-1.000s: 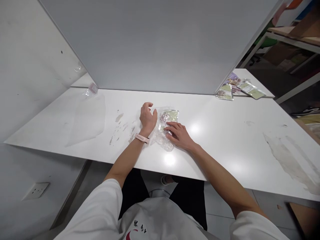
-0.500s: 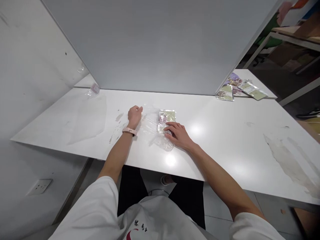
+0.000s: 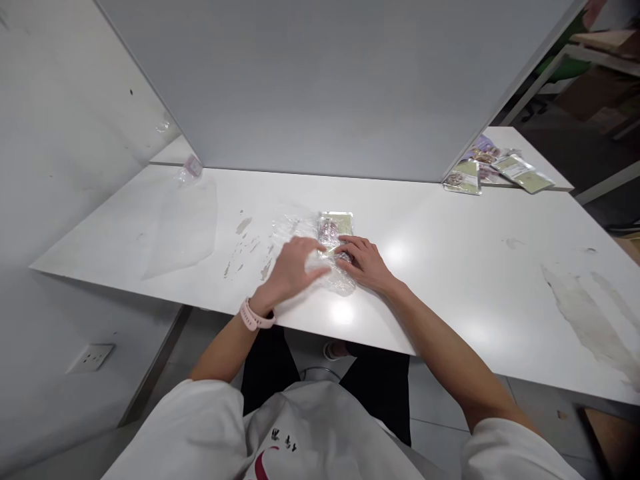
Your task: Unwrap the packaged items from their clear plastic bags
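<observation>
A flat green-and-silver packet (image 3: 343,221) with a purplish picture lies on the white table, its lower part under clear plastic film. My right hand (image 3: 365,262) rests on the packet's lower right and the film, fingers spread; what lies beneath the fingertips is partly hidden. Crinkled clear film (image 3: 291,225) spreads from the packet to the left and toward me. Just over the film, my left hand (image 3: 294,267) reaches in from the left, thumb and fingers apart with nothing between them. A pink band circles the left wrist.
Several similar packets (image 3: 523,175) are piled at the table's back right corner. A sheet of clear plastic (image 3: 183,233) lies on the left, with a small clear bag (image 3: 191,168) behind it. A grey panel (image 3: 320,87) rises along the table's back edge.
My left hand has let go of the film's left side and moved right and nearer, its fingers opening. The right hand stays on the packet.
</observation>
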The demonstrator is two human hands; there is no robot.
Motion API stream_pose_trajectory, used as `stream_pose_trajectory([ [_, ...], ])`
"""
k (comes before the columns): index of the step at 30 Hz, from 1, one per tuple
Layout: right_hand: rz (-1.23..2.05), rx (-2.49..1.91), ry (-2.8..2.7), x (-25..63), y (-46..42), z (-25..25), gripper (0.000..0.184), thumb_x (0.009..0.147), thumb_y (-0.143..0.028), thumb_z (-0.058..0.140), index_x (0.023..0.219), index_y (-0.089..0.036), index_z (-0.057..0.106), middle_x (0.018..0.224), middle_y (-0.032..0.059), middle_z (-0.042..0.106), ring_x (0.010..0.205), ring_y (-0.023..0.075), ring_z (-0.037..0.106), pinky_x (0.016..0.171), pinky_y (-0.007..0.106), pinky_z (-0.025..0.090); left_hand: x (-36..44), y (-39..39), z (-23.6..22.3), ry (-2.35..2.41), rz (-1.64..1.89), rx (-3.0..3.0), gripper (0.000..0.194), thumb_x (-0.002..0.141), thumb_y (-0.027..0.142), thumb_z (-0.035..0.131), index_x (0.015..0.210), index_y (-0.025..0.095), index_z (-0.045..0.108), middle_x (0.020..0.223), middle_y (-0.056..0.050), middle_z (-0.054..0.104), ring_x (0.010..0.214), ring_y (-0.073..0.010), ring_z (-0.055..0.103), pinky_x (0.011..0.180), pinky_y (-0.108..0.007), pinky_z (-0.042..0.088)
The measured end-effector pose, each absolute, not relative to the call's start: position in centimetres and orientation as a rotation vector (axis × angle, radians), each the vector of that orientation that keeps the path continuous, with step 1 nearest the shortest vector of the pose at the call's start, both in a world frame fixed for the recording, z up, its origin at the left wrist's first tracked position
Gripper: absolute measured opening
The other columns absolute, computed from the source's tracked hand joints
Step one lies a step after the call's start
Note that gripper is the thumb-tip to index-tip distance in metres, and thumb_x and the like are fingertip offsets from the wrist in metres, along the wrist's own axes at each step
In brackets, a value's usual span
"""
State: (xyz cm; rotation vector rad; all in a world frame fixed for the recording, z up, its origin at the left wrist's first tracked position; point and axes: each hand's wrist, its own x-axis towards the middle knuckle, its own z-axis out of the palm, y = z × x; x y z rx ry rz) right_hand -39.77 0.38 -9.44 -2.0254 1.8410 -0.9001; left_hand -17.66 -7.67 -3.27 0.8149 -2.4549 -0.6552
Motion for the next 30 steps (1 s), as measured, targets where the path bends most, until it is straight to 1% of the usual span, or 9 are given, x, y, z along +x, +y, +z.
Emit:
stream_pose_trajectory([
  [2,-0.896,-2.04,1.847,-39.9,0.3,-9.6,0.027,0.097,-0.041,0.052,0.115,-0.028,0.066,0.145,0.0066,0.055,0.133,0.0292,0.047,0.107,0.048,0.036,-16.8,-5.5,-4.7,-2.682,-0.665,0.724,0.02,0.084,0.034,0.069,0.102,0.025,0.066,0.115,-0.008,0.065,0.108,-0.0285,0.057,0.092,-0.043,0.046],
  [5,-0.905,-2.032,1.839,-40.1,0.3,-9.7,0.024,0.096,-0.039,0.052,0.112,-0.027,0.066,0.144,0.007,0.056,0.133,0.0296,0.048,0.107,0.049,0.037,-14.3,-5.1,-6.3,-2.754,-0.656,0.821,0.007,0.087,0.029,0.063,0.09,0.023,0.065,0.108,-0.008,0.066,0.102,-0.0275,0.057,0.087,-0.043,0.045],
  [11,-1.02,-1.93,1.737,-40.7,0.2,-9.8,0.019,0.096,-0.041,0.053,0.095,-0.026,0.065,0.134,0.0056,0.063,0.133,0.0286,0.048,0.106,0.05,0.037,-8.8,-6.7,-3.0,-2.85,-1.033,0.955,0.024,0.093,0.036,0.053,0.077,0.021,0.063,0.084,-0.004,0.064,0.077,-0.0201,0.057,0.071,-0.035,0.045],
  [13,-1.057,-1.897,1.719,-40.6,0.2,-9.7,0.023,0.096,-0.044,0.052,0.088,-0.026,0.064,0.126,0.0057,0.067,0.133,0.0285,0.049,0.106,0.049,0.037,-8.9,-6.6,-1.4,-2.751,-1.143,0.998,0.025,0.093,0.041,0.054,0.084,0.021,0.066,0.089,-0.004,0.067,0.081,-0.0203,0.06,0.073,-0.034,0.047],
  [15,-1.096,-1.872,1.735,-40.2,0.3,-9.5,0.029,0.096,-0.049,0.051,0.085,-0.025,0.063,0.122,0.0066,0.068,0.132,0.0293,0.049,0.106,0.049,0.037,-10.7,-6.7,-0.4,-2.494,-1.208,1.033,0.023,0.093,0.042,0.056,0.098,0.022,0.067,0.105,-0.005,0.069,0.095,-0.0213,0.063,0.084,-0.036,0.049],
  [18,-1.132,-1.981,1.774,-39.1,0.8,-9.1,0.032,0.092,-0.056,0.057,0.099,-0.026,0.066,0.135,0.0086,0.061,0.133,0.0311,0.047,0.109,0.051,0.032,-15.6,-7.8,-1.0,-1.996,-1.374,1.042,0.028,0.092,0.037,0.059,0.116,0.023,0.063,0.13,-0.007,0.063,0.12,-0.0215,0.058,0.102,-0.037,0.046],
  [21,-1.025,-2.197,1.712,-38.0,1.3,-9.0,0.041,0.086,-0.056,0.066,0.114,-0.027,0.065,0.141,0.0093,0.058,0.134,0.0322,0.045,0.111,0.052,0.028,-20.7,-10.0,-3.3,-1.561,-1.589,1.095,0.031,0.093,0.031,0.059,0.121,0.019,0.057,0.143,-0.012,0.054,0.132,-0.0227,0.052,0.109,-0.037,0.043],
  [25,-0.972,-2.131,1.682,-37.7,1.5,-9.1,0.02,0.093,-0.042,0.058,0.092,-0.024,0.066,0.124,0.0092,0.068,0.119,0.0294,0.055,0.099,0.048,0.037,-24.0,-12.3,-6.5,-1.216,-1.688,1.145,0.038,0.093,0.03,0.058,0.127,0.015,0.051,0.145,-0.017,0.05,0.13,-0.0233,0.054,0.111,-0.035,0.042],
  [30,-1.233,-1.641,1.664,-38.2,1.4,-8.3,0.03,0.096,-0.045,0.049,0.08,-0.023,0.062,0.098,0.0057,0.07,0.098,0.024,0.062,0.086,0.039,0.046,-23.3,-12.1,-8.3,-1.218,-1.711,1.009,0.051,0.088,0.021,0.059,0.136,0.015,0.045,0.146,-0.019,0.051,0.13,-0.0239,0.057,0.112,-0.038,0.043],
])
